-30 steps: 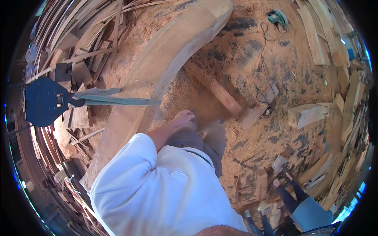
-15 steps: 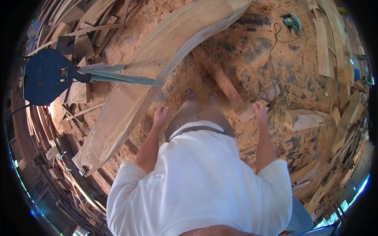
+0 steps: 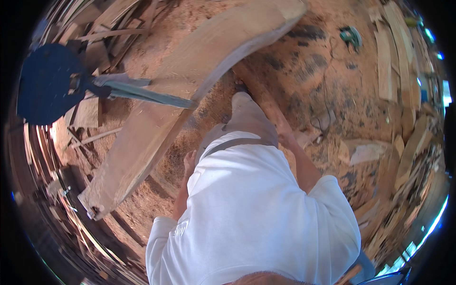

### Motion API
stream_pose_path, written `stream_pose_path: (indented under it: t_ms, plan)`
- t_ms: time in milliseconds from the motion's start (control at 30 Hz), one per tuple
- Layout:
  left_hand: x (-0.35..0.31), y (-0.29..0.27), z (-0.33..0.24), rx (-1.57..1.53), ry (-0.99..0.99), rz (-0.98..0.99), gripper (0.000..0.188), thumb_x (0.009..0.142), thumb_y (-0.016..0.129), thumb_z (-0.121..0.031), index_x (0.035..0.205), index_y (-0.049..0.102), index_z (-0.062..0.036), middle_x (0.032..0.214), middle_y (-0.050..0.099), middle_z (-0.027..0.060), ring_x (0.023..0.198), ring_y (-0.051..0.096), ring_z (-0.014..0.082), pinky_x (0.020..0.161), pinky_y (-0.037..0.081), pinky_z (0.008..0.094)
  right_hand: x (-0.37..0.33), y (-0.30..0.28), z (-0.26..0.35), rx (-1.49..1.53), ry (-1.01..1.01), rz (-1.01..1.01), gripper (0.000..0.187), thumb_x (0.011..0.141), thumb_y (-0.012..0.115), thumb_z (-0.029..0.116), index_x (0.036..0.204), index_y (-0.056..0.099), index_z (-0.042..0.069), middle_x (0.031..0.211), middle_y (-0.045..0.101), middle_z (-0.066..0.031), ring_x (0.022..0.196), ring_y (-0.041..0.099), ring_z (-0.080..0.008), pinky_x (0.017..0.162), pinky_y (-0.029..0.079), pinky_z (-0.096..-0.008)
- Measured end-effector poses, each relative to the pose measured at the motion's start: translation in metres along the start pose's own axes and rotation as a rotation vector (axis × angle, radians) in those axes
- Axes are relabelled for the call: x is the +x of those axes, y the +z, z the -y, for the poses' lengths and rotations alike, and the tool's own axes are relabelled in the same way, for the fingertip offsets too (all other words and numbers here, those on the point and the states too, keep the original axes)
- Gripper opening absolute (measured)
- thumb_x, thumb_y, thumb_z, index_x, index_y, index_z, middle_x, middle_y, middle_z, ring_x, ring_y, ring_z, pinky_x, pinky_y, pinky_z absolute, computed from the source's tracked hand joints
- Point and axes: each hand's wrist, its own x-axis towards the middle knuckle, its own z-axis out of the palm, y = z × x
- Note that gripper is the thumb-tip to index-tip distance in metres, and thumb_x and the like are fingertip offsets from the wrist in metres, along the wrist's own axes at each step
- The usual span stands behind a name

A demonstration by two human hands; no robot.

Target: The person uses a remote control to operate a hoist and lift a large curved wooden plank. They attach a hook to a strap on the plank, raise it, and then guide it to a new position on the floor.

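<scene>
My left hand (image 3: 190,160) hangs beside my left hip, near the edge of a large curved wooden slab (image 3: 137,135). Its partly visible fingers look slightly apart, and no object shows in them. My right hand (image 3: 286,138) is low beside my right thigh, in front of the lower end of a reddish wooden beam (image 3: 267,102). Blur and similar colours hide its fingers, and I cannot tell whether it touches the beam. One foot (image 3: 241,86) is forward, between the slab and the beam.
A dark blue plate-like piece (image 3: 50,85) with greyish strips reaching over the slab stands at left. A green power tool (image 3: 350,37) with a cord lies far right on the sawdust-covered floor. Offcuts (image 3: 363,151) lie at right; stacked boards (image 3: 387,61) and scrap wood line both sides.
One foot has stepped forward. My left hand has dropped back toward my hip, and my right hand has swung inward to the left, close to my thigh. The view has shifted slightly.
</scene>
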Motion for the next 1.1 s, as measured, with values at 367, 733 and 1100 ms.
stream_pose_path:
  t_ms: [367, 733, 1100]
  plan:
    - [-0.093, -0.038, 0.056, -0.149, -0.086, -0.428, 0.054, 0.100, 0.063, -0.044, 0.116, 0.070, 0.0067, 0.102, 0.076, 0.0151, 0.095, 0.069, 0.0217, 0.088, 0.055, 0.0369, 0.142, 0.009, 0.376, -0.354, -0.331, -0.017, 0.034, 0.092, 0.067, 0.029, 0.110, 0.071, 0.000, 0.105, 0.074, -0.0228, 0.102, 0.072, -0.0377, 0.087, 0.055, -0.0449]
    - [-0.144, 0.000, 0.022, -0.099, -0.247, -0.393, 0.035, 0.101, 0.060, -0.029, 0.079, 0.064, -0.0023, 0.064, 0.055, 0.0004, 0.057, 0.053, 0.0160, 0.052, 0.041, 0.0367, 0.135, 0.123, 0.534, -0.459, -0.843, 0.364, 0.039, 0.096, 0.065, 0.029, 0.123, 0.068, 0.000, 0.118, 0.070, -0.0254, 0.113, 0.068, -0.0391, 0.097, 0.052, -0.0443]
    - [-0.090, 0.058, -0.106, -0.443, 0.084, -0.775, 0.045, 0.100, 0.067, -0.035, 0.126, 0.067, 0.0009, 0.114, 0.073, 0.0120, 0.101, 0.070, 0.0214, 0.087, 0.057, 0.0371, 0.180, 0.025, 0.376, -0.878, -0.692, 0.635, 0.031, 0.091, 0.069, 0.028, 0.102, 0.074, -0.001, 0.096, 0.075, -0.0193, 0.092, 0.073, -0.0316, 0.084, 0.056, -0.0414]
